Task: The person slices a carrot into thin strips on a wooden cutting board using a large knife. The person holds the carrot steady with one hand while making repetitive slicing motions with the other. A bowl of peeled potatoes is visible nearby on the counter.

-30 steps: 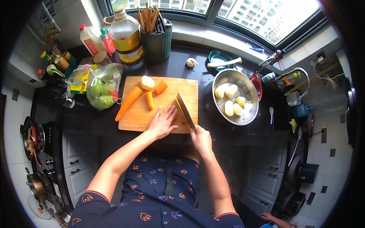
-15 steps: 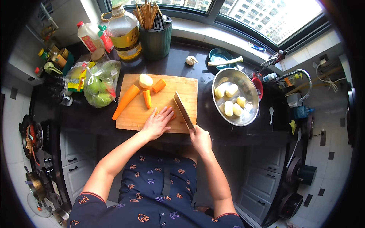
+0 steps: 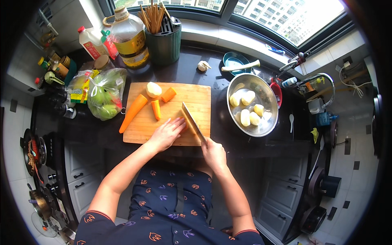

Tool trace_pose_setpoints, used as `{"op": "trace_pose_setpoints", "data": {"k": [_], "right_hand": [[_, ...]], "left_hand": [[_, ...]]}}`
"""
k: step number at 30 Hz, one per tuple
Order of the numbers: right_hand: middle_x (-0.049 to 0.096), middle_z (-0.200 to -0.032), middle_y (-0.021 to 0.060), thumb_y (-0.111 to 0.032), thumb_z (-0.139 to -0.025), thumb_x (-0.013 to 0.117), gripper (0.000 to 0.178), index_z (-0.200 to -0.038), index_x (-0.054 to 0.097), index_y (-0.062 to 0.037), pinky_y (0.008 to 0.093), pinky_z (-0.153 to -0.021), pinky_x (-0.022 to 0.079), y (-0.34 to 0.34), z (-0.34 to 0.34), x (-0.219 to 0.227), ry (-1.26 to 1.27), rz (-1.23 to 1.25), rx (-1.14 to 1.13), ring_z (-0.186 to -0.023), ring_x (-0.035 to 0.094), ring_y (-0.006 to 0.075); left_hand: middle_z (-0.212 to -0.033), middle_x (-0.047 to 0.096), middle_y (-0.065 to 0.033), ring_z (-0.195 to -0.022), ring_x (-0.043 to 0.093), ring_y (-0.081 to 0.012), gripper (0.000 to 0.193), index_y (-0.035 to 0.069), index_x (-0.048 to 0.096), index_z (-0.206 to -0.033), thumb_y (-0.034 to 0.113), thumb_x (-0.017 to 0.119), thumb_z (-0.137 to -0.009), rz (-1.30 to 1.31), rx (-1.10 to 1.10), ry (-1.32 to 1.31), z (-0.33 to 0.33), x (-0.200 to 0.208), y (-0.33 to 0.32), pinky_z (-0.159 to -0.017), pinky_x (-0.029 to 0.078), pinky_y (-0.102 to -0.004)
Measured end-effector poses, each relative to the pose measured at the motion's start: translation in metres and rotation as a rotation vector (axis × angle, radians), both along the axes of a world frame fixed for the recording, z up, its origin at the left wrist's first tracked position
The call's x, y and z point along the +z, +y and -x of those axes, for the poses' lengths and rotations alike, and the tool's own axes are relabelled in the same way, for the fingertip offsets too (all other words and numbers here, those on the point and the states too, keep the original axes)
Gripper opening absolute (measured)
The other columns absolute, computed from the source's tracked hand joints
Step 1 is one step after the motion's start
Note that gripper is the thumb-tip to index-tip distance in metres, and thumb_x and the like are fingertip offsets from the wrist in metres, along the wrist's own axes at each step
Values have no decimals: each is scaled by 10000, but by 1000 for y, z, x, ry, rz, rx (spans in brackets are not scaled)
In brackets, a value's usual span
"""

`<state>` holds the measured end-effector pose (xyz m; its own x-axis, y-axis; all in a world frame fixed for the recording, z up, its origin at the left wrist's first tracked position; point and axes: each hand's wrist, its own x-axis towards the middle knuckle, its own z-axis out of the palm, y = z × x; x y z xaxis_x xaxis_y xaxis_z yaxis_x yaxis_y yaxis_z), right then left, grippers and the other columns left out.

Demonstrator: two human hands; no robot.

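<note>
Orange carrot piece (image 3: 184, 123) under the blade: lies at the near right part of the pale rectangular wooden cutting board (image 3: 200, 98), mostly hidden by the fingers and the knife; only a sliver of orange shows, so its length and cut face cannot be read.

Change against the frames one second and half a second back: the broad steel cleaver (image 3: 193, 122) sits in nearly the same diagonal line across the board, and the left hand remains flat beside it. No clear advance along the piece; judged as mid-slicing, with little cut so far.

Left hand (image 3: 166, 133): palm down, fingers spread and pressing on the carrot piece, fingertips touching the flat of the blade. Not clenched; it pins rather than grasps.

Right hand (image 3: 214, 154): closed firmly around the cleaver handle at the near edge of the board, blade pointing away from the person and to the left.

Elsewhere on the board: one long whole carrot (image 3: 133, 112) overhanging the left edge, two short carrot chunks (image 3: 156, 109) (image 3: 168, 94), and one peeled pale potato (image 3: 153, 89) at the far side, all apart from the hands.

Right of the board: round steel bowl (image 3: 272, 118) holding several peeled potatoes. Left of the board: clear plastic bag of green vegetables (image 3: 104, 98). Behind, on the dark counter (image 3: 183, 71): large yellow oil bottle (image 3: 128, 38), dark green utensil holder with chopsticks (image 3: 164, 43), a garlic bulb (image 3: 203, 65).
</note>
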<state>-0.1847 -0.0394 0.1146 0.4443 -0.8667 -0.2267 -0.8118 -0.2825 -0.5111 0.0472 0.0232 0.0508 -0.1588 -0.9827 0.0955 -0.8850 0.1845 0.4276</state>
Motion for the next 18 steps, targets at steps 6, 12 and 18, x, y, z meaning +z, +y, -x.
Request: {"op": "trace_pose_setpoints", "data": {"k": [6, 12, 18], "right_hand": [[706, -789, 217, -245, -976, 592, 210, -1114, 696, -126, 534, -692, 569, 6, -5, -6, 0, 63, 55, -750, 700, 430], [684, -703, 216, -173, -952, 585, 220, -1158, 642, -120, 528, -639, 572, 11, -5, -24, 86, 118, 124, -678, 698, 422], [674, -655, 201, -134, -927, 594, 282, -1197, 619, -54, 477, -558, 577, 25, -10, -17, 131, 242, 206, -591, 697, 377]], "left_hand": [[-1448, 552, -120, -1370, 509, -288, 398, 61, 576, -1345, 152, 550, -959, 92, -38, -36, -6, -15, -5, -1118, 444, -432], [-1352, 612, -103, -1273, 591, -279, 337, 60, 632, -1255, 158, 577, -937, 78, 40, -6, 2, -15, -6, -956, 566, -379], [-1285, 633, -111, -1191, 619, -301, 269, 42, 653, -1180, 155, 598, -943, 33, 86, 57, -2, -31, -9, -869, 595, -393]]}}
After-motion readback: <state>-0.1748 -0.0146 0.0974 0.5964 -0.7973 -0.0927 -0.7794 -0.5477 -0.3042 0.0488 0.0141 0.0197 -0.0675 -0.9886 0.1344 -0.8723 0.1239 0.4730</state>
